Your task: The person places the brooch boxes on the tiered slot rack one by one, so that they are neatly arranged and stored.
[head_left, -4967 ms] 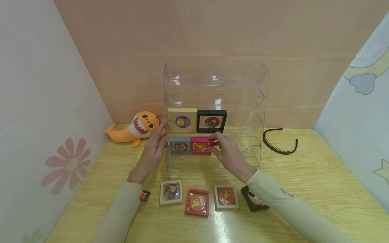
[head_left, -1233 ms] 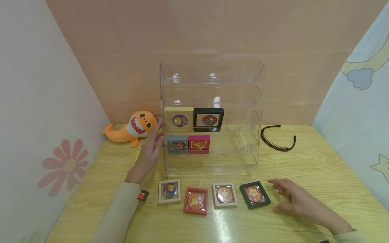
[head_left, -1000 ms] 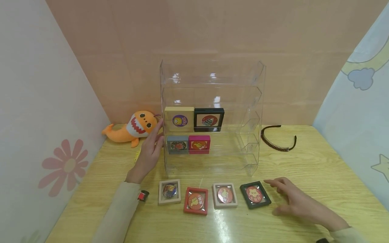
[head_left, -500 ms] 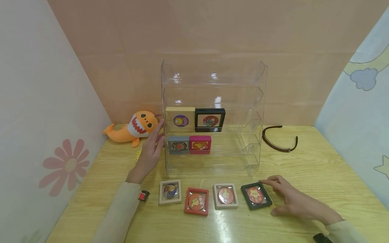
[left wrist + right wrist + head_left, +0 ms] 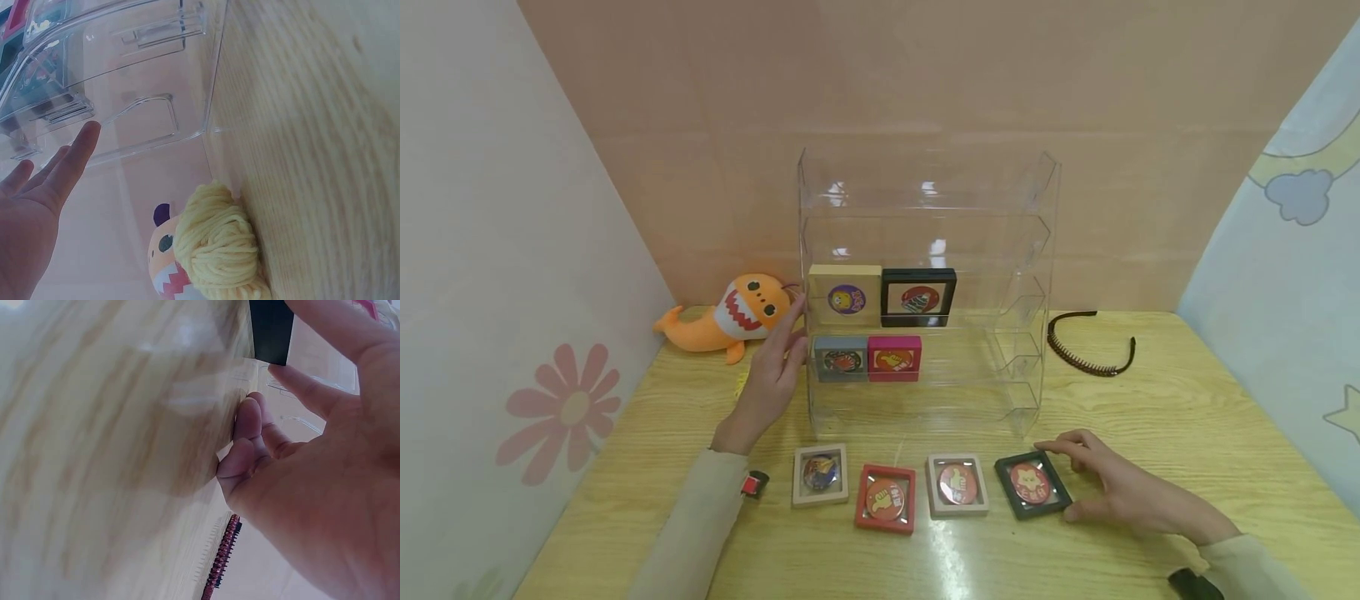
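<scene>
My right hand (image 5: 1123, 492) is at the right end of the front row, index finger and thumb pinching a black-framed badge (image 5: 1032, 485) at its two right corners. Up close in the right wrist view, the dark frame (image 5: 271, 331) sits between thumb and index finger, while the other fingers curl near the table. With straight fingers my left hand (image 5: 766, 383) touches the left side of a clear acrylic rack (image 5: 925, 400). On the rack stand a cream box frame (image 5: 846, 295), a black one (image 5: 918, 297), a grey one (image 5: 841, 359) and a pink one (image 5: 894, 359).
Left of the black frame on the table lie a beige frame (image 5: 957, 484), a red frame (image 5: 885, 498) and another beige frame (image 5: 820, 475). An orange shark plush (image 5: 730, 317) and yellow yarn (image 5: 215, 247) are behind my left hand. A dark headband (image 5: 1086, 364) lies right of the rack.
The pink frame my right hand held on the rack has been let go. That hand moved down to the right and closed on the black frame's corners. My left hand stayed at the rack.
</scene>
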Demonstrator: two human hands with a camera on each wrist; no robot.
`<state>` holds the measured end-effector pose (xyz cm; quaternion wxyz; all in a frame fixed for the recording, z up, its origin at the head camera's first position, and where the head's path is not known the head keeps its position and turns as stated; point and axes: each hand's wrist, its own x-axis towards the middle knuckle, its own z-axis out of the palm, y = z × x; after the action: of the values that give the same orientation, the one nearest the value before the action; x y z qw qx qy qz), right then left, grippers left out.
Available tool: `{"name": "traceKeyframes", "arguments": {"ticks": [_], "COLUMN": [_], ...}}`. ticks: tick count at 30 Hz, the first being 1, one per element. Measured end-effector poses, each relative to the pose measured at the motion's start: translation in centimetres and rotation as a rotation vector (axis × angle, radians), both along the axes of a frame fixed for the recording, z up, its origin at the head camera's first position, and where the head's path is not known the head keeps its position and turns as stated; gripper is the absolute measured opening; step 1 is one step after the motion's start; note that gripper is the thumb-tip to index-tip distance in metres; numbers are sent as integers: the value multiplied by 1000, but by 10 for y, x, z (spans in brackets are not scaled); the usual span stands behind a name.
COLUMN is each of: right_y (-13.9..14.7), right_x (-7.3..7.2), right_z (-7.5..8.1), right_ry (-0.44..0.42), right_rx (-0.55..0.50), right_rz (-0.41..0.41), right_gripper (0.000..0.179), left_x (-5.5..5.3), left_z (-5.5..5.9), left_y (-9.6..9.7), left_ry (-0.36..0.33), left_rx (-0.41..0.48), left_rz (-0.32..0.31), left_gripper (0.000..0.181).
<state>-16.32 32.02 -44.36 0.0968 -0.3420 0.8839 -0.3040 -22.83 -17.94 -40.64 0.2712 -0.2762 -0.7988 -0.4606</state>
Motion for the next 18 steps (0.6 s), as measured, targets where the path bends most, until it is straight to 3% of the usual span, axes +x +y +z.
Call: {"name": "traceKeyframes", "arguments": {"ticks": [8,18], "right_y": [1,-3], "right_x": [-1,4], "right_z": [0,2], "right_ry": [5,-89], "right_rx": [-58,-137], "right_rz": [12,-9], "right_gripper": [74,78], "left_x": [-1,-2], "left_z": [-2,-2], "left_y": [0,-2], "left_ry": [7,-3], "left_rx": [-12,-18], "left_rz": [-1,-6], "left_gripper": [63,61]}}
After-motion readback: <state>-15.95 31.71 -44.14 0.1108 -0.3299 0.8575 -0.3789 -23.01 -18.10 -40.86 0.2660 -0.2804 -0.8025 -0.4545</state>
